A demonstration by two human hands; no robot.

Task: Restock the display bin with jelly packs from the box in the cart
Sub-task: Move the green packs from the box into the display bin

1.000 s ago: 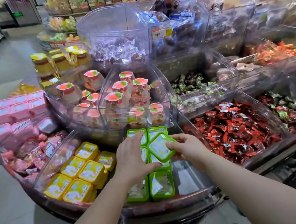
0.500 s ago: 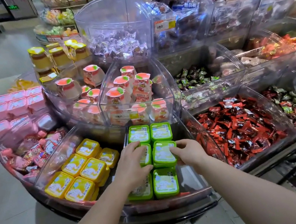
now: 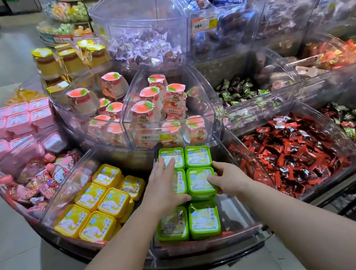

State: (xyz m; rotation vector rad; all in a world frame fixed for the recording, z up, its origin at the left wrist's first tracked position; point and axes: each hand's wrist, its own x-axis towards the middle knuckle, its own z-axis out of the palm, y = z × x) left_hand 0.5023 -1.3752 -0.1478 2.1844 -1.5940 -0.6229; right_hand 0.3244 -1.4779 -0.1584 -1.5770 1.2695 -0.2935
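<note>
Six green jelly packs (image 3: 197,156) show in the clear display bin (image 3: 239,216), two across and three deep, the middle pair apparently stacked on others, though the hands hide how many. The left hand (image 3: 163,187) lies flat, fingers straight, across the left middle pack, its fingertips reaching the far-left one. The right hand (image 3: 227,178) curls its fingers against the right edge of the right middle pack (image 3: 199,180), thumb on its lid. To the right of that hand bare bin floor runs to the wall. To the left of the left hand sit seven yellow packs (image 3: 100,208) in the neighbouring bin.
</note>
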